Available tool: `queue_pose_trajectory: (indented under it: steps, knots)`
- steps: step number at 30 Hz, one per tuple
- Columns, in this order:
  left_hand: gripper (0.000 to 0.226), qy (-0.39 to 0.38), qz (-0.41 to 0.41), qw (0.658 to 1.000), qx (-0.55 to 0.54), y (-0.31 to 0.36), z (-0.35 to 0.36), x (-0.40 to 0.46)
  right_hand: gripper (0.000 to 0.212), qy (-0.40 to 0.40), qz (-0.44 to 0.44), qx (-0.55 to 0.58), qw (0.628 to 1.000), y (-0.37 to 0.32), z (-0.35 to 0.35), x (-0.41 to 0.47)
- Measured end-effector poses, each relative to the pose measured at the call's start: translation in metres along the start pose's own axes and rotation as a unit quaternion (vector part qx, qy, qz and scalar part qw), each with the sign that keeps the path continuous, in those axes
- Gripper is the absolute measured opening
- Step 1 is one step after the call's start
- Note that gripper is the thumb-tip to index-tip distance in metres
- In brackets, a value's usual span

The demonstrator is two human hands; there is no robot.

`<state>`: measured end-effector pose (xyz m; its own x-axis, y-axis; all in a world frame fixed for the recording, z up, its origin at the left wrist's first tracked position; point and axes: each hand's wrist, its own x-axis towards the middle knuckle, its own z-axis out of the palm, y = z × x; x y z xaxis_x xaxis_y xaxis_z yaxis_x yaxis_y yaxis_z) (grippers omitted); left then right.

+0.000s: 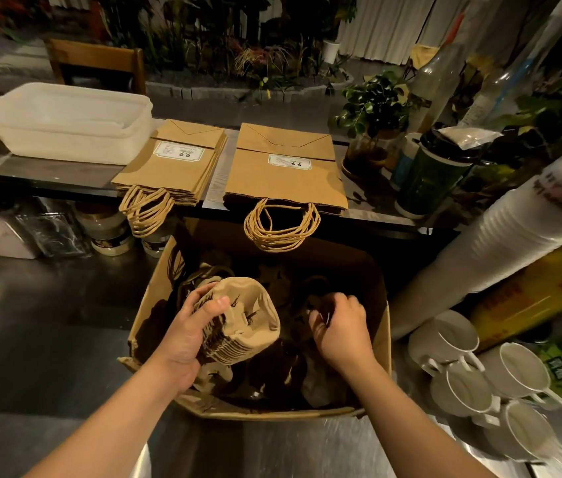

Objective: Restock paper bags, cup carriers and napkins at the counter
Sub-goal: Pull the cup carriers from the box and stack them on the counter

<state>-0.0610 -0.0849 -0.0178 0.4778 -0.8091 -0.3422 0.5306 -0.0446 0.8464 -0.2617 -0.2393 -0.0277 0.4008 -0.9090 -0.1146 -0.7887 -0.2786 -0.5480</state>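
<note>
Over the open cardboard box (381,326), the left hand (183,343) grips a nested stack of pulp cup carriers (241,319) at the box's left side; the right hand (340,326) reaches into its dark right half, fingers curled, holding what I cannot tell; two stacks of kraft paper bags (283,174) lie on the counter beyond the box.

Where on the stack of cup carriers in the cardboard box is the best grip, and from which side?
Grip the stack of cup carriers across its layered side edge, coming from the left, as the left hand does: thumb on the top carrier, fingers under the bottom one. The nested edges clamp together there, so the tilted stack probably stays whole. The right hand reaches deeper into the cardboard box.
</note>
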Motion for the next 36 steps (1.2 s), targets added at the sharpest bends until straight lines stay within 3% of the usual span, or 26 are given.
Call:
queue_pose_trajectory:
  steps: [3,6,9,13,15,18,21,25,31,36]
  knots:
    - [0.082,0.006,-0.007,1.0,0.005,-0.001,-0.002,0.001,0.07,-0.098,0.113,-0.049,0.988,0.001,0.006,0.01]
    - [0.075,0.01,-0.015,1.0,0.01,-0.002,-0.002,0.001,0.067,-0.185,0.151,-0.111,0.965,0.0,0.009,0.019]
    - [0.072,0.01,-0.018,1.0,0.016,-0.002,-0.001,0.001,0.057,-0.208,0.146,-0.16,0.954,-0.006,0.011,0.023]
    - [0.079,0.007,-0.023,1.0,0.016,-0.001,-0.001,0.001,0.046,-0.173,0.144,-0.126,0.966,0.0,0.023,0.021]
    - [0.092,0.009,-0.026,0.999,0.017,-0.001,0.0,0.001,0.042,-0.195,0.133,-0.19,0.953,-0.001,0.02,0.022]
    - [0.076,0.015,-0.029,0.999,0.002,0.0,-0.001,0.002,0.032,-0.19,0.135,-0.186,0.954,-0.005,0.012,0.021]
    - [0.071,0.028,-0.035,0.999,0.015,0.0,0.0,0.002,0.029,-0.147,0.148,-0.051,0.977,0.002,0.014,0.016]
    - [0.083,0.041,-0.056,0.997,0.043,0.0,-0.001,0.003,0.056,-0.067,0.082,-0.009,0.994,0.001,0.008,0.008]
    - [0.091,0.043,-0.094,0.989,0.103,0.007,-0.001,0.003,0.04,-0.051,0.034,0.025,0.998,-0.005,-0.009,-0.021]
    - [0.105,0.042,-0.162,0.977,0.133,0.014,-0.001,0.001,0.023,0.008,-0.102,-0.02,0.995,-0.002,-0.014,-0.034]
